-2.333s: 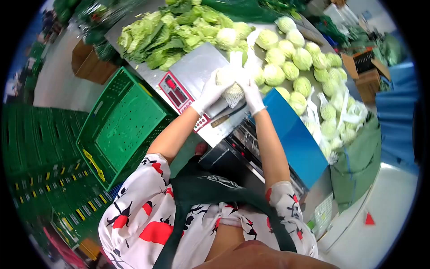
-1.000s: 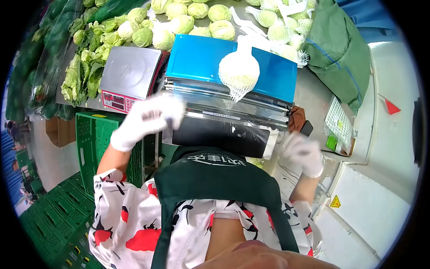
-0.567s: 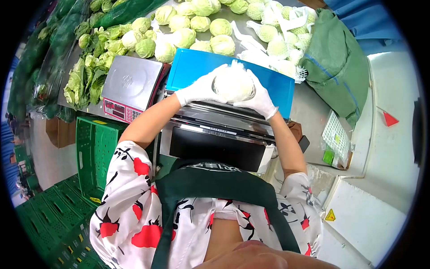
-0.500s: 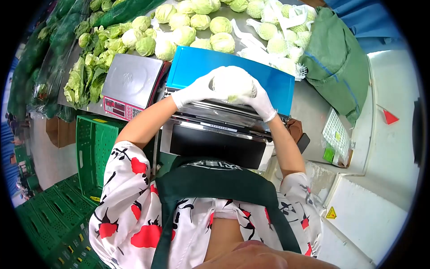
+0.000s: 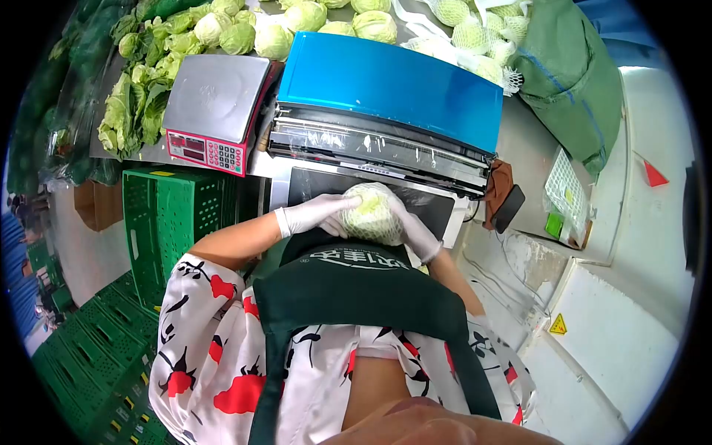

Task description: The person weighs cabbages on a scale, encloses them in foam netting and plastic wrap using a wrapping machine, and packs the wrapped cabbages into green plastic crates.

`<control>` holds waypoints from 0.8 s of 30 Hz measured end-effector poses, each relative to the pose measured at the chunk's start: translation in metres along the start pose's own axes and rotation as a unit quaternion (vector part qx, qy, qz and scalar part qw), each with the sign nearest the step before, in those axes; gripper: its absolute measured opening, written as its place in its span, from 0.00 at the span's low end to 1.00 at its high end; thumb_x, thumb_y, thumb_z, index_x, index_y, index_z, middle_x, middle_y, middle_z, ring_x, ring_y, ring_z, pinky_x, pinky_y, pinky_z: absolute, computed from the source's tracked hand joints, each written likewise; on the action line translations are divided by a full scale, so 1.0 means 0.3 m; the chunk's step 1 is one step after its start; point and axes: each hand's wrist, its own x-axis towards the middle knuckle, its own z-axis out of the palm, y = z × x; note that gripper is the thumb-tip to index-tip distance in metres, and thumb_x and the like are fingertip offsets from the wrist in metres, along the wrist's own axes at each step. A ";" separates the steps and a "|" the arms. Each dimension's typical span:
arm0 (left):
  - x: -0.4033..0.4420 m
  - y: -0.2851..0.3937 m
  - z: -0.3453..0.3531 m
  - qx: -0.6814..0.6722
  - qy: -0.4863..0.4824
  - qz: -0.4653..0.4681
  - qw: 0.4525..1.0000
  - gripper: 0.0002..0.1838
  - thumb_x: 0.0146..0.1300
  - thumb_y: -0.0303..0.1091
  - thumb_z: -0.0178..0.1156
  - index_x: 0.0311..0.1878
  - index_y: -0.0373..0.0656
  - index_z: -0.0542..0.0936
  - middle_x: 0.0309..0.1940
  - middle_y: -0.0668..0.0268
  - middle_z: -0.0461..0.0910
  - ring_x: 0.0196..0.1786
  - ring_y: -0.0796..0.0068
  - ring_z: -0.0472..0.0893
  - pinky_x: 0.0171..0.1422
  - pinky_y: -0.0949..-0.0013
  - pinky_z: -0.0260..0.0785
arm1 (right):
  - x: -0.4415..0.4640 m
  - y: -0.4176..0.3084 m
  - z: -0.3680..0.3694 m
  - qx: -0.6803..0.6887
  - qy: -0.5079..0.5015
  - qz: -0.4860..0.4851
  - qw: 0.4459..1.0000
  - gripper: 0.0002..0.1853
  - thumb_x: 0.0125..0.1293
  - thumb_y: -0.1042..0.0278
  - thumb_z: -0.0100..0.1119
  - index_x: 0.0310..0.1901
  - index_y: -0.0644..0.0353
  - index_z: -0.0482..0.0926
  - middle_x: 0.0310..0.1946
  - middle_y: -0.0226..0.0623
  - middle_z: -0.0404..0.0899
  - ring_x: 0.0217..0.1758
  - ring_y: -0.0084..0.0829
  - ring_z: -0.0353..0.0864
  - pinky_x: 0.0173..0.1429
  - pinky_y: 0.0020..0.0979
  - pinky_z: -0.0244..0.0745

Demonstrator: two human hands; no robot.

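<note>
A pale green cabbage [image 5: 373,215] in a white foam net is held between my two gloved hands, close in front of my apron. My left hand [image 5: 320,213] grips its left side, thumb on top and fingers curled beneath. Along the right side, my right hand [image 5: 415,231] wraps the cabbage, with part of its fingers hidden. Below the cabbage lies the black plate [image 5: 319,183] of the wrapping machine. Behind it, clear film [image 5: 326,137] stretches along the machine's front under the blue cover [image 5: 393,85].
Left of the machine stands a scale [image 5: 215,100] with a red keypad. Bare cabbages [image 5: 274,41] and loose leaves lie behind it; netted cabbages [image 5: 471,37] sit back right beside a green sack [image 5: 571,81]. Green crates [image 5: 167,230] stand at the left. A dark phone-like object [image 5: 509,209] juts out right.
Both hands have brought the cabbage from above the blue cover and film down toward my body, over the black plate. The view has shifted, so the machine appears higher.
</note>
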 end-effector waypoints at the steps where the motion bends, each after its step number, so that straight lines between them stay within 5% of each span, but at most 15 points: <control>1: -0.005 -0.007 -0.002 -0.018 -0.002 0.001 1.000 0.42 0.69 0.66 0.53 0.74 0.43 0.63 0.54 0.54 0.81 0.46 0.68 0.86 0.52 0.69 0.77 | 0.021 0.006 -0.012 0.052 -0.047 0.002 0.998 0.33 0.75 0.42 0.50 0.68 0.65 0.71 0.61 0.40 0.77 0.64 0.27 0.75 0.67 0.30 0.69; 3: -0.034 -0.042 -0.002 -0.054 -0.005 0.000 0.999 0.41 0.70 0.65 0.52 0.75 0.43 0.63 0.56 0.54 0.81 0.50 0.68 0.85 0.55 0.70 0.76 | -0.010 -0.008 -0.036 0.127 -0.077 0.051 0.988 0.30 0.76 0.48 0.50 0.67 0.64 0.72 0.60 0.38 0.78 0.63 0.27 0.76 0.67 0.31 0.70; 4: -0.056 -0.077 -0.006 -0.175 -0.049 0.020 0.983 0.35 0.73 0.54 0.55 0.75 0.43 0.63 0.58 0.56 0.79 0.57 0.69 0.81 0.62 0.69 0.73 | -0.053 -0.026 -0.045 0.151 -0.058 0.096 0.982 0.26 0.76 0.52 0.52 0.66 0.64 0.73 0.59 0.37 0.78 0.61 0.27 0.77 0.67 0.32 0.71; 7: -0.096 -0.236 -0.006 -0.137 0.040 0.165 0.976 0.32 0.72 0.36 0.61 0.74 0.37 0.62 0.59 0.56 0.80 0.59 0.67 0.81 0.67 0.67 0.70 | -0.126 0.046 -0.107 -0.168 -0.012 -0.136 0.976 0.21 0.73 0.64 0.58 0.63 0.65 0.76 0.57 0.37 0.81 0.57 0.30 0.81 0.64 0.32 0.73; 9: -0.095 -0.340 0.011 0.193 0.232 0.278 0.912 0.22 0.69 0.25 0.60 0.66 0.44 0.74 0.47 0.56 0.85 0.50 0.69 0.85 0.56 0.67 0.77 | -0.120 0.147 -0.114 -0.191 0.114 -0.222 0.949 0.14 0.69 0.72 0.62 0.55 0.65 0.81 0.51 0.39 0.84 0.53 0.28 0.83 0.61 0.28 0.75; 11: -0.068 -0.400 -0.009 0.404 0.325 0.377 0.767 0.19 0.69 0.23 0.58 0.62 0.47 0.78 0.37 0.60 0.85 0.39 0.73 0.85 0.46 0.67 0.79 | -0.107 0.208 -0.136 -0.254 0.202 -0.360 0.875 0.12 0.70 0.73 0.61 0.52 0.65 0.83 0.48 0.41 0.85 0.52 0.25 0.83 0.60 0.27 0.75; 12: -0.074 -0.354 0.014 0.315 0.317 0.369 0.815 0.19 0.70 0.24 0.57 0.63 0.47 0.77 0.35 0.62 0.83 0.36 0.76 0.83 0.44 0.69 0.79 | -0.088 0.191 -0.177 -0.328 0.262 -0.411 0.809 0.09 0.72 0.71 0.58 0.45 0.67 0.84 0.39 0.39 0.87 0.43 0.22 0.84 0.52 0.25 0.77; 13: -0.100 -0.279 0.046 0.221 0.307 0.356 0.854 0.19 0.71 0.24 0.56 0.64 0.46 0.76 0.32 0.64 0.81 0.34 0.78 0.82 0.41 0.71 0.78 | -0.126 0.114 -0.128 -0.192 0.301 -0.280 0.891 0.11 0.74 0.67 0.56 0.41 0.66 0.84 0.27 0.33 0.83 0.30 0.20 0.81 0.37 0.24 0.76; 16: -0.185 -0.151 0.063 0.062 0.325 0.299 0.895 0.21 0.76 0.26 0.48 0.70 0.42 0.70 0.25 0.75 0.73 0.24 0.88 0.69 0.29 0.81 0.66 | -0.161 0.069 -0.102 0.015 0.272 -0.208 0.939 0.18 0.76 0.57 0.55 0.34 0.63 0.82 0.16 0.22 0.67 0.17 0.14 0.64 0.22 0.21 0.61; 18: -0.193 -0.167 0.022 -0.054 0.266 0.295 0.916 0.22 0.76 0.29 0.47 0.70 0.37 0.69 0.20 0.78 0.69 0.19 0.93 0.62 0.25 0.85 0.57 | -0.182 0.125 -0.140 0.009 0.277 -0.144 0.950 0.19 0.76 0.55 0.55 0.33 0.62 0.82 0.16 0.22 0.66 0.16 0.13 0.63 0.21 0.21 0.61; 21: -0.102 -0.418 -0.087 -0.226 0.102 0.225 0.942 0.23 0.75 0.40 0.46 0.65 0.37 0.74 0.19 0.78 0.71 0.18 0.89 0.63 0.25 0.82 0.57 | -0.154 0.316 -0.172 -0.112 0.324 -0.057 0.938 0.16 0.74 0.58 0.57 0.35 0.63 0.83 0.14 0.24 0.68 0.16 0.18 0.65 0.24 0.26 0.63; 22: -0.071 -0.466 -0.108 -0.255 0.082 0.110 0.957 0.23 0.74 0.44 0.47 0.61 0.39 0.79 0.20 0.77 0.72 0.19 0.87 0.66 0.26 0.80 0.58 | -0.109 0.401 -0.175 -0.218 0.320 -0.071 0.919 0.16 0.73 0.59 0.57 0.37 0.64 0.84 0.18 0.28 0.75 0.20 0.22 0.71 0.27 0.30 0.67; 23: -0.052 -0.412 -0.037 -0.119 0.206 0.000 0.971 0.19 0.72 0.45 0.52 0.53 0.42 0.83 0.20 0.75 0.74 0.22 0.86 0.70 0.27 0.78 0.59 | -0.056 0.489 -0.180 -0.321 0.310 -0.084 0.891 0.15 0.72 0.59 0.57 0.40 0.65 0.84 0.23 0.33 0.81 0.24 0.25 0.76 0.30 0.33 0.70; 24: 0.038 -0.519 -0.054 -0.017 0.163 0.030 0.986 0.17 0.72 0.44 0.54 0.45 0.42 0.85 0.22 0.76 0.76 0.26 0.85 0.73 0.27 0.76 0.62 | 0.030 0.589 -0.195 -0.390 0.266 -0.135 0.871 0.16 0.71 0.56 0.57 0.42 0.61 0.85 0.30 0.37 0.84 0.30 0.33 0.80 0.37 0.35 0.74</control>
